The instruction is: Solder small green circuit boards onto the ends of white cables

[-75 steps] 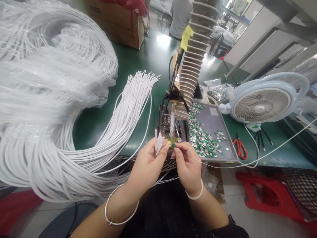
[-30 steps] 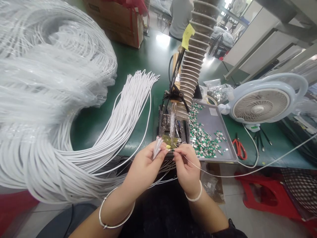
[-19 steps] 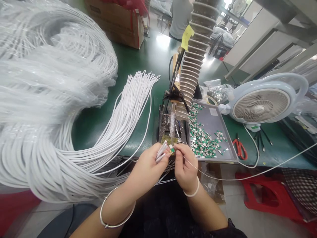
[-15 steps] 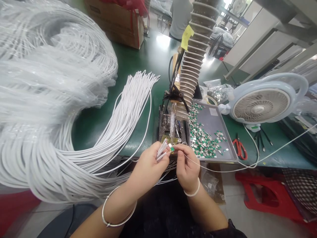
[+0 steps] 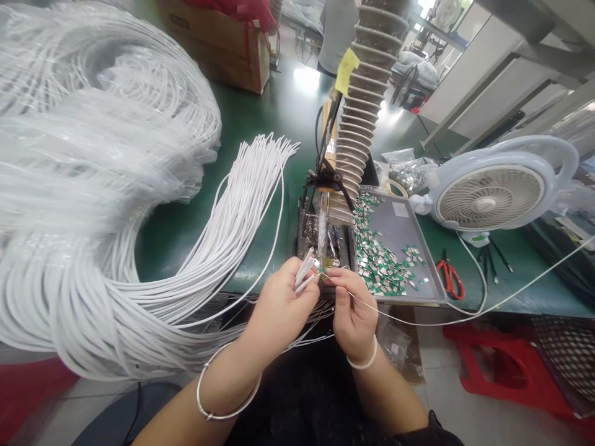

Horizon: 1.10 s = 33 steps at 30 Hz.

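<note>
My left hand (image 5: 279, 306) is closed round several short white cable ends (image 5: 304, 271). At its fingertips sits a small metal connector with a green board (image 5: 317, 265), partly hidden by the fingers. My right hand (image 5: 356, 316) pinches a thin solder wire (image 5: 409, 323), which runs off to the right. Both hands meet just below the tip of an upright soldering iron (image 5: 324, 217), clamped in a black stand. Whether the iron's tip touches the board is too small to tell.
A grey tray (image 5: 430, 272) of loose green-and-metal connectors lies to the right, with red-handled pliers (image 5: 450, 277) and a fan (image 5: 488, 192) beyond. A ribbed hose (image 5: 372, 80) hangs behind the iron. White cable bundles (image 5: 242, 204) cover the left. A person (image 5: 338, 37) is at the back.
My left hand has shifted slightly up with the connector, bringing it closer to the iron's tip. My right fingers have opened out a little to the right, still on the solder wire.
</note>
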Each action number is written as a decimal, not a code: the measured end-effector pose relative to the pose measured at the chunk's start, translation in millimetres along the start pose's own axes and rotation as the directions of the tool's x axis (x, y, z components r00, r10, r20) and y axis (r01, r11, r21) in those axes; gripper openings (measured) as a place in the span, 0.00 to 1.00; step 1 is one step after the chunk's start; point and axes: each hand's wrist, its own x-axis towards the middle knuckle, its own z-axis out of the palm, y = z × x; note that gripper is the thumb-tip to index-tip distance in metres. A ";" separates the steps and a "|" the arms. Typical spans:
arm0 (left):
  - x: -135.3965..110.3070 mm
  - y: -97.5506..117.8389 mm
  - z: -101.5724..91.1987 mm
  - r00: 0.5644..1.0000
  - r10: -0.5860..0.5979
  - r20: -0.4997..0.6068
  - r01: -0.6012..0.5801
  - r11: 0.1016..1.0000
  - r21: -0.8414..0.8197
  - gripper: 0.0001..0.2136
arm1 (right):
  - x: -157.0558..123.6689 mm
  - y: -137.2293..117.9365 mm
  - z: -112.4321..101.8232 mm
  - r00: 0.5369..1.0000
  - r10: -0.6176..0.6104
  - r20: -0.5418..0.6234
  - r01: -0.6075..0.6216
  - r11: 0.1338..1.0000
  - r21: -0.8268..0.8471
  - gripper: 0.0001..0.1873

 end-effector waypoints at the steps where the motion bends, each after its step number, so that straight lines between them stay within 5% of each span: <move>1: 0.1 1.1 -0.2 1.000 0.001 -0.001 -0.001 1.000 0.001 0.05 | 0.8 -0.5 0.1 1.000 -0.006 -0.001 0.006 1.000 -0.004 0.13; 26: -3.0 5.7 -2.4 0.995 0.087 -0.056 -0.089 0.995 -0.045 0.02 | 8.6 -9.3 2.3 0.999 -0.050 0.010 0.050 0.998 -0.031 0.13; 33: -5.4 -8.5 -1.3 0.995 0.090 -0.035 -0.091 0.995 -0.037 0.04 | 2.8 -11.0 0.2 0.999 -0.020 0.043 0.020 1.000 -0.008 0.13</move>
